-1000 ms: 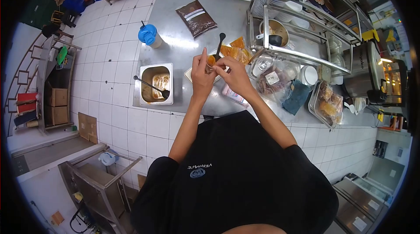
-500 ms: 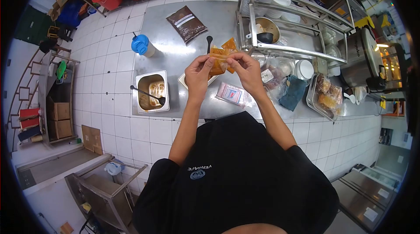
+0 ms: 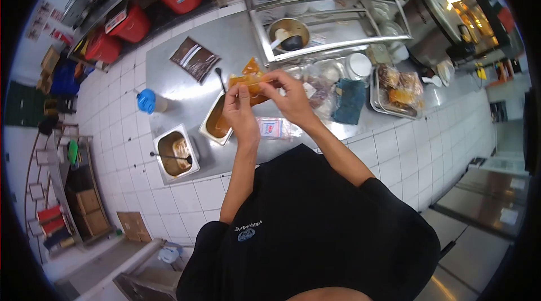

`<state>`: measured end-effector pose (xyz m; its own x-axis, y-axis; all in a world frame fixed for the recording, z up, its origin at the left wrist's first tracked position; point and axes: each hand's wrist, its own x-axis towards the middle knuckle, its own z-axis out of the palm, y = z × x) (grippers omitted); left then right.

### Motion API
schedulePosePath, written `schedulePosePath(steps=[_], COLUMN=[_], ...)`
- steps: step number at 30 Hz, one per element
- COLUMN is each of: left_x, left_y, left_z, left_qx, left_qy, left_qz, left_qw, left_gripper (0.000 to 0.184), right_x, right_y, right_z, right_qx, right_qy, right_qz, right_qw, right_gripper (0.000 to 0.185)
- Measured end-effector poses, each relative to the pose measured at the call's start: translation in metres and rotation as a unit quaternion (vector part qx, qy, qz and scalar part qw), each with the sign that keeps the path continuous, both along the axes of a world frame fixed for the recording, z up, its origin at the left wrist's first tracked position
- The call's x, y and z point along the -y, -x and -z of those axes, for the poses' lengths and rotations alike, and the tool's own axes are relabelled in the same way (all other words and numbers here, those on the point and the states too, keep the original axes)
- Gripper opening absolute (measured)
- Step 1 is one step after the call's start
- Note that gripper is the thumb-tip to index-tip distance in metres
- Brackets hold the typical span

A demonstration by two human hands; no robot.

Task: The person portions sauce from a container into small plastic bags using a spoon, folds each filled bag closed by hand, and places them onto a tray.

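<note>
A clear plastic bag of orange-brown sauce (image 3: 246,83) is held up between both hands over the table. My left hand (image 3: 241,114) pinches its left part, fingers closed. On the other side, my right hand (image 3: 286,96) grips its top right part between thumb and fingers. Just beyond, another orange piece of bagged sauce (image 3: 251,65) shows; whether it is a separate bag I cannot tell. Below my left hand sits a rectangular steel pan of brown sauce (image 3: 217,123), partly covered by the hand. A black ladle handle (image 3: 220,76) rises at its far end. A pack of plastic bags (image 3: 271,128) lies between my forearms.
Another steel pan with a black ladle (image 3: 176,154) stands at the front left. Behind it are a blue-lidded bottle (image 3: 147,101) and a dark sealed pouch (image 3: 195,60). To the right lie a teal cloth (image 3: 349,101) and a tray of bagged food (image 3: 397,110). A steel rack (image 3: 338,47) borders the back.
The view has turned and shifted, so the table sits further left. Both hands still grip the sauce bag, now tilted differently, and more of the near sauce pan shows.
</note>
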<state>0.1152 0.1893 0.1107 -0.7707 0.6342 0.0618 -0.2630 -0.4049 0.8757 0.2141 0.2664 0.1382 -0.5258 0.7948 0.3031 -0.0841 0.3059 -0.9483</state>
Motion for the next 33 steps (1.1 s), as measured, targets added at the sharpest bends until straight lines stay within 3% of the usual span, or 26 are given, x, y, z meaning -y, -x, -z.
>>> schedulePosePath(steps=[2,4,14,18,22,24,26,28,31,33], left_x=[-0.004,-0.006,-0.026,-0.031,-0.036,-0.038,-0.032,-0.021,-0.008,-0.005], left_y=[-0.007,-0.016,-0.043,-0.057,-0.085,-0.094,-0.096,-0.088,-0.080,-0.082], left_z=[-0.001,-0.009,-0.004,0.010,0.030,0.037,0.040,0.049,0.069,0.075], left_qx=[0.002,-0.081,-0.156,-0.143,-0.162,-0.100,-0.119,-0.098,-0.124,-0.131], left_qy=[0.006,0.034,0.056,0.093,0.167,0.166,0.196,0.222,0.287,0.310], left_qz=[0.039,0.076,0.149,0.203,0.237,0.259,0.254,0.253,0.277,0.271], left_qw=[0.999,0.993,0.975,0.964,0.943,0.946,0.940,0.937,0.909,0.902], left_gripper=[0.020,0.021,0.011,0.017,0.026,0.029,0.038,0.040,0.040,0.037], right_x=[-0.003,-0.007,-0.025,-0.041,-0.052,-0.061,-0.079,-0.098,-0.131,-0.148], right_y=[-0.011,-0.023,-0.076,-0.113,-0.159,-0.189,-0.230,-0.274,-0.329,-0.354], right_z=[-0.003,-0.005,-0.004,0.007,0.017,0.028,0.037,0.045,0.093,0.116], right_qx=[-0.003,0.021,0.026,0.066,0.131,0.169,0.172,0.206,0.191,0.246], right_qy=[-0.021,-0.039,-0.050,-0.127,-0.116,-0.124,0.010,-0.014,-0.042,0.037], right_qz=[0.014,0.008,0.018,0.024,0.045,0.133,0.209,0.271,0.291,0.334], right_qw=[1.000,0.999,0.998,0.989,0.984,0.969,0.963,0.940,0.937,0.909], right_gripper=[0.018,0.014,0.015,0.013,0.012,0.010,0.011,0.014,0.016,0.014])
